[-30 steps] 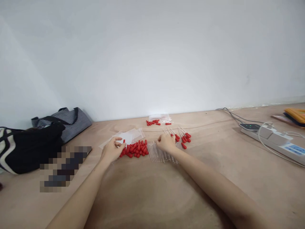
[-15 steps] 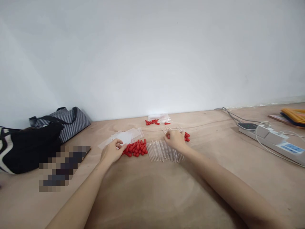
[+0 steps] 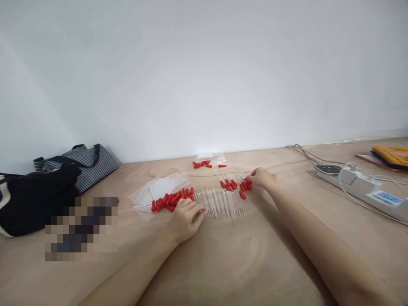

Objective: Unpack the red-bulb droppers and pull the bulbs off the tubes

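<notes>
My left hand (image 3: 186, 220) is closed at the left end of a row of clear glass tubes (image 3: 223, 204), thumb and forefinger together by the nearest tube ends. Whatever its fingertips hold is hidden. Beside and behind it lies a pile of red rubber bulbs (image 3: 170, 199). My right hand (image 3: 263, 176) is closed at the right edge of a group of glass droppers with red bulbs (image 3: 245, 185), its fingertips pinching at this group. More bulbed droppers (image 3: 228, 183) lie just left of it, bulbs toward me. One red bulb (image 3: 242, 194) lies at the row's upper right end.
Clear plastic bags (image 3: 156, 189) lie under and behind the bulb pile. By the wall is another bag (image 3: 210, 157) with several red bulbs (image 3: 201, 164). A power strip (image 3: 379, 193) with cables stands right; a black bag (image 3: 38, 199) and a striped bag (image 3: 102, 165) sit left.
My left hand has moved right and nearer, from the bulb pile to the tube row. My right hand has moved right from above the tubes, uncovering more red-bulbed droppers.
</notes>
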`<state>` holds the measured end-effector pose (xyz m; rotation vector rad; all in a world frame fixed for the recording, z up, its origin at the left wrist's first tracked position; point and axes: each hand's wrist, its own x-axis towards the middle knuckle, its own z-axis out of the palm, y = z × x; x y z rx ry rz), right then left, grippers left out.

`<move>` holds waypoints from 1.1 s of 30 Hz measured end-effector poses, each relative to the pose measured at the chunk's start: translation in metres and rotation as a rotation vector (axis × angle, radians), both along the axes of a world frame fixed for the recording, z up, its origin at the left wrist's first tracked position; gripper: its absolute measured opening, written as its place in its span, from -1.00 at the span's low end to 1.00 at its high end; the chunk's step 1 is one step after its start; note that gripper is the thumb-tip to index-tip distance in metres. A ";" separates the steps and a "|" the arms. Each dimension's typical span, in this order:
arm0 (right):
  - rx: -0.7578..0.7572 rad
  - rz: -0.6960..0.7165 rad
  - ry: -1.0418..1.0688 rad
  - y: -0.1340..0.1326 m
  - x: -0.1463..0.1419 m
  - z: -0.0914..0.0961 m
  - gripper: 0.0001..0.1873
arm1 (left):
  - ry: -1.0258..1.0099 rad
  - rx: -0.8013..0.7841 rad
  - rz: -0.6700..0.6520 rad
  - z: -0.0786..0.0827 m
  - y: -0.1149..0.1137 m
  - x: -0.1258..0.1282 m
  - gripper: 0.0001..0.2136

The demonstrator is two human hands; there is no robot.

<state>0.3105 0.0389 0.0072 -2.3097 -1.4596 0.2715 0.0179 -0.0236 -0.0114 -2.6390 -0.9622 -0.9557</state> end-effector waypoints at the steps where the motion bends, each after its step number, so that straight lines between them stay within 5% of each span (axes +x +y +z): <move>1: -0.018 -0.001 0.006 0.001 0.001 -0.001 -0.84 | 0.021 -0.015 -0.044 -0.003 -0.001 0.003 -0.87; 10: -0.055 0.081 0.085 0.001 -0.006 -0.007 -0.76 | 0.023 -0.078 -0.067 -0.004 0.003 0.000 -0.85; 19: 0.071 0.092 0.206 -0.002 -0.016 -0.001 -0.74 | -0.019 -0.090 -0.043 -0.005 0.002 0.003 -0.86; 29: 0.180 0.397 0.470 -0.042 -0.115 -0.003 -0.70 | -0.228 -0.108 0.243 -0.003 0.005 0.027 -0.70; 33: 0.216 0.458 0.473 -0.059 -0.132 0.002 -0.71 | -0.216 -0.085 0.292 -0.003 0.002 0.029 -0.80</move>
